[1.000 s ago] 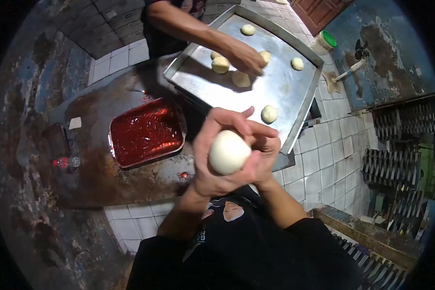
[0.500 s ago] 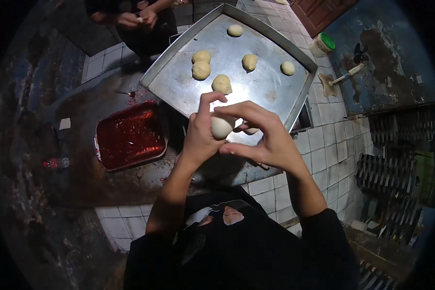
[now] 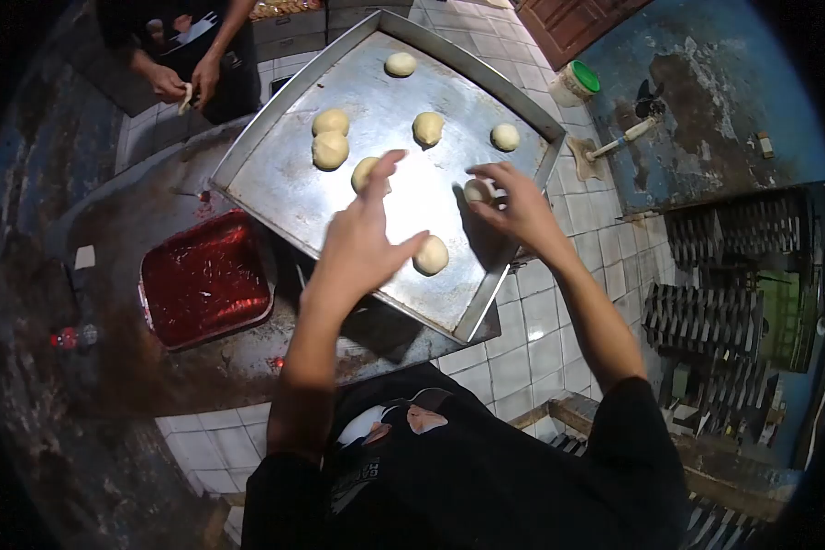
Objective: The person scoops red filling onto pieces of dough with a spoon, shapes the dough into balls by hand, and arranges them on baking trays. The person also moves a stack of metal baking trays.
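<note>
A large metal tray (image 3: pixel 275 197) holds several pale dough balls, among them one at the far side (image 3: pixel 400 64), a touching pair (image 3: pixel 330 149) and one near the front corner (image 3: pixel 431 255). Over the tray's front left part, my left hand (image 3: pixel 357 236) is open and holds nothing. Its fingers partly hide a dough ball (image 3: pixel 364 172), and its thumb tip is beside the front ball. My right hand (image 3: pixel 515 206), low over the tray's right side, has thumb and fingers around another dough ball (image 3: pixel 476 192).
Left of the tray, a red-coated rectangular pan (image 3: pixel 206 280) stands on the dark worktop (image 3: pixel 110 367). Across from me, a co-worker's hands (image 3: pixel 188 84) hold a strip of dough. A green-lidded bucket (image 3: pixel 577 82) and a white-handled tool (image 3: pixel 623 139) are at the right.
The dough ball has passed from my left hand to my right, which has moved out over the tray. My left hand has opened and moved away. The view has shifted, with the tray now further left.
</note>
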Available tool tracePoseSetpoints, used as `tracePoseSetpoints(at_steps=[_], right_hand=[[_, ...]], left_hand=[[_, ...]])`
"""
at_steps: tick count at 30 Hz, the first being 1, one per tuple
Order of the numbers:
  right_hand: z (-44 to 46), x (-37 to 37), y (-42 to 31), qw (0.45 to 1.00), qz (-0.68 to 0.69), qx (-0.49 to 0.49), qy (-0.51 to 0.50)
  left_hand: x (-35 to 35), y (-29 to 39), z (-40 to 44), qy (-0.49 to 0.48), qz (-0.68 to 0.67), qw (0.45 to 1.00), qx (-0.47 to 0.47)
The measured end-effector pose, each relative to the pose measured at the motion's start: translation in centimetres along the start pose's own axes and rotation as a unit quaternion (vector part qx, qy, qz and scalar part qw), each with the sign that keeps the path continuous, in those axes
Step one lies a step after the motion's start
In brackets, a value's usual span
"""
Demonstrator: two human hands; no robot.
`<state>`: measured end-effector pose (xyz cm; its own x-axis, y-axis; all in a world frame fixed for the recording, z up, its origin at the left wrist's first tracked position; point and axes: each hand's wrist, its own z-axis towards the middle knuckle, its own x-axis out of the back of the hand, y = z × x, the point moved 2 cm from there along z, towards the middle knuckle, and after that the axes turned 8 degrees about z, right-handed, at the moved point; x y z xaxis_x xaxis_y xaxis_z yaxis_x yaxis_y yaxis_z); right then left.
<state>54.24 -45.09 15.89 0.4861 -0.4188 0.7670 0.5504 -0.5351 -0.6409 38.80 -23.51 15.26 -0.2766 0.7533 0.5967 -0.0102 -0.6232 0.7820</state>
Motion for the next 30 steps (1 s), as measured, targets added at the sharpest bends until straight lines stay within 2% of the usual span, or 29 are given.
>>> tracePoseSetpoints(at_steps=[1, 2, 3, 4, 9, 10, 11, 12, 13, 15, 17, 19, 20, 22, 23, 25, 26, 27, 30], right_hand=[[0.2, -0.9, 1.4, 1.000, -0.002, -0.004, 0.002], [0.8, -2.4, 2.0, 0.988, -0.146, 0.058, -0.007], [1.1, -3.5, 2.7, 0.950, -0.287, 0.119, -0.018], [1.0, -3.8, 2.7, 0.945, -0.307, 0.101, -0.057], [2.7, -4.5, 5.1, 0.960, -0.258, 0.106, -0.032], [3.8, -3.2, 5.1, 0.978, -0.179, 0.060, -0.085], [4.7, -2.3, 3.7, 0.985, -0.099, 0.016, -0.139], [5.0, -2.1, 1.9, 0.979, -0.190, 0.028, -0.068], [5.7, -2.2, -0.2, 0.979, -0.188, 0.032, -0.069], [7.0, -3.1, -4.3, 0.964, -0.132, 0.210, -0.100], [9.0, -5.8, -6.4, 0.916, -0.187, 0.333, -0.119], [10.9, -8.2, -7.5, 0.871, -0.268, 0.360, -0.198], [11.1, -8.4, -8.1, 0.871, -0.266, 0.361, -0.197], [11.9, -8.9, -9.2, 0.853, -0.358, 0.251, -0.285], [12.1, -8.6, -10.0, 0.853, -0.358, 0.252, -0.286], [11.9, -7.3, -10.9, 0.921, -0.123, 0.140, -0.341], [11.3, -7.0, -11.9, 0.931, -0.010, 0.138, -0.336], [10.0, -6.9, -13.1, 0.934, 0.106, 0.140, -0.311], [5.0, -10.4, -18.5, 0.949, 0.264, 0.076, -0.156]], left_hand=[[0.5, -0.6, -0.2, 0.044, 0.014, 0.999, -0.015], [0.9, -1.2, -0.5, 0.070, 0.018, 0.997, -0.001], [1.2, -1.9, -0.7, 0.095, 0.023, 0.995, 0.013], [1.5, -2.6, -0.9, 0.109, 0.022, 0.993, 0.031], [0.6, -4.7, -2.0, 0.210, 0.002, 0.975, 0.071], [0.4, -4.8, -1.9, 0.270, -0.032, 0.962, 0.013], [0.6, -4.9, -2.0, 0.274, -0.027, 0.961, 0.014], [0.8, -5.0, -2.1, 0.276, -0.060, 0.958, 0.040], [1.0, -5.3, -2.3, 0.276, -0.095, 0.954, 0.066], [1.2, -5.7, -2.3, 0.279, -0.109, 0.953, 0.043], [1.6, -5.7, -2.4, 0.269, -0.187, 0.943, 0.053], [2.4, -5.7, -3.2, 0.255, -0.235, 0.936, 0.066], [2.8, -5.9, -3.7, 0.249, -0.282, 0.923, 0.084], [3.9, -6.2, -5.1, 0.216, -0.338, 0.909, 0.114], [4.3, -6.4, -5.7, 0.217, -0.339, 0.908, 0.114], [4.8, -6.6, -7.0, 0.210, -0.386, 0.892, 0.103], [5.2, -6.6, -7.6, 0.197, -0.391, 0.892, 0.117], [5.6, -6.4, -8.1, 0.201, -0.389, 0.889, 0.132], [7.0, -5.8, -9.2, 0.174, -0.364, 0.903, 0.150]])
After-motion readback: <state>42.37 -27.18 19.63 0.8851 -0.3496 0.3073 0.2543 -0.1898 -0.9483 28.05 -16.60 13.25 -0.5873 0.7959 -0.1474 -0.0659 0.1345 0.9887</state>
